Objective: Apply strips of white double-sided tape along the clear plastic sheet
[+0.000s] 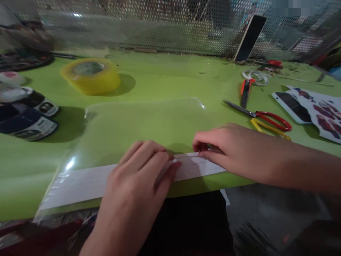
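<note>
A white paper strip point(82, 185) with thin lines along it lies near the table's front edge. Clear plastic sheet point(144, 124) spreads out behind the strip and also reaches over its left end. Over the middle of the strip is my left hand point(135, 177), its fingers curled and thumb pressed toward them; a small whitish bit shows by the thumb. My right hand point(221, 149) pinches close to the strip's upper edge, near its right end. What lies between the fingertips of either hand is too small or hidden to name.
Yellow-handled, red-handled scissors point(255, 114) and an orange cutter point(246, 92) lie at right, near a phone point(291, 106) under printed paper point(323, 112). A tape roll point(92, 78) and dark bottles point(29, 119) stand left. Another phone-like slab point(250, 38) leans against perforated mesh point(165, 32).
</note>
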`<state>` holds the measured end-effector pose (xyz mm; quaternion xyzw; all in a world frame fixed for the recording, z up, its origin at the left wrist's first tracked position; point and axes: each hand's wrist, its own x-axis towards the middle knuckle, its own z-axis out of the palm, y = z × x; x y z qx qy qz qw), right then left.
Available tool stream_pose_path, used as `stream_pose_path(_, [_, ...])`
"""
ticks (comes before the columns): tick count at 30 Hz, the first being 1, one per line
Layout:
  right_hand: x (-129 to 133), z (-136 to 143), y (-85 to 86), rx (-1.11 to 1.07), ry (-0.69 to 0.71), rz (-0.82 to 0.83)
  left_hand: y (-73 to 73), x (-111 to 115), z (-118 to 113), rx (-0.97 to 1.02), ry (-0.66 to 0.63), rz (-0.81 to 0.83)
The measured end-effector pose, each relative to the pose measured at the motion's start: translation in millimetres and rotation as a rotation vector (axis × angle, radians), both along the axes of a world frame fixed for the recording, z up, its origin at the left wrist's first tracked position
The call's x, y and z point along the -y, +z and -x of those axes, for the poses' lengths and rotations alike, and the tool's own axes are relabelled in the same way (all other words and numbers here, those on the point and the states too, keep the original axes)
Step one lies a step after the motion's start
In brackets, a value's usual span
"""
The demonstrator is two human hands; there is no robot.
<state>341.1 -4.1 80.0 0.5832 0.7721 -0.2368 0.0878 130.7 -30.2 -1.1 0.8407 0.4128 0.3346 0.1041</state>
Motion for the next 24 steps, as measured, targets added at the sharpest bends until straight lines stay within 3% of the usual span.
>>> stream_pose_path(3, [0.0, 0.2, -0.2, 0.039, -0.01, 0.003, -4.2, 0.9, -4.4, 0.032, -0.04, 0.072])
stream_pose_path(8, [-1.0, -5.2, -3.7, 0.185, 0.072, -0.039, -10.2, -1.1, -6.3, 0.086, 0.006, 0.098])
stream_pose_path(24, [-14.7, -21.0, -18.3, 0.096, 0.173, 0.027, -9.4, 0.1, -4.6, 0.064, 0.009, 0.115])
